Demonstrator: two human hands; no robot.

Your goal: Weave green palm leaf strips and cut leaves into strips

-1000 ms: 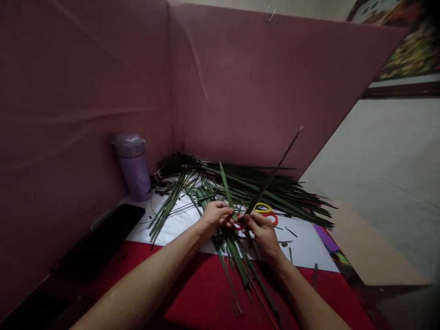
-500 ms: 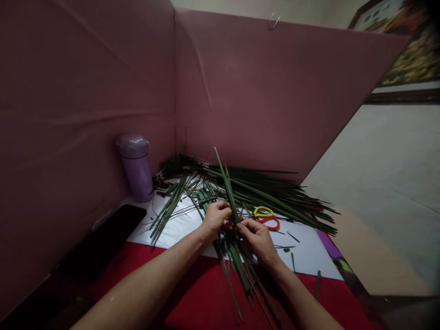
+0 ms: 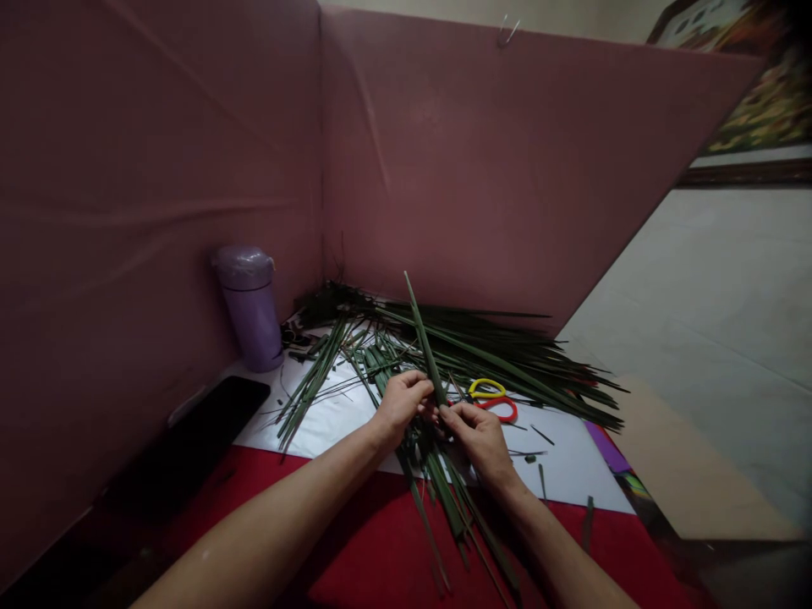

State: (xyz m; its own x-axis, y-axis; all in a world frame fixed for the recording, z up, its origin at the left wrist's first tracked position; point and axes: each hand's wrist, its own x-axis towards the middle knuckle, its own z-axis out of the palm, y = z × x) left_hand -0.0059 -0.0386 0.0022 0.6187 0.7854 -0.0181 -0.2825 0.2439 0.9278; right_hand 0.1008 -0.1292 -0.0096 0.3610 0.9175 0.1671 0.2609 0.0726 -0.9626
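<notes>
A long green leaf strip (image 3: 424, 338) stands up between my hands, its pale tip pointing up and away. My left hand (image 3: 403, 408) pinches its lower part from the left. From the right, the thumb and fingers of my right hand (image 3: 473, 431) close on its base. Under the hands more cut leaf strips (image 3: 444, 499) hang over the near edge of the white sheet (image 3: 564, 461). Scissors (image 3: 493, 399) with one yellow and one red handle loop lie just beyond my right hand; their blades are hidden.
A pile of long dark leaves (image 3: 520, 359) spreads along the back panel (image 3: 457, 169). A smaller bundle of strips (image 3: 314, 381) lies to the left. Further left are a purple tumbler (image 3: 252, 317) and a black phone-like slab (image 3: 196, 436). Red cloth (image 3: 355, 550) covers the near side.
The upright leaf strip has shifted slightly right, and its two points now look like one. Both hands remain pinched on it, with the left a little closer to the right.
</notes>
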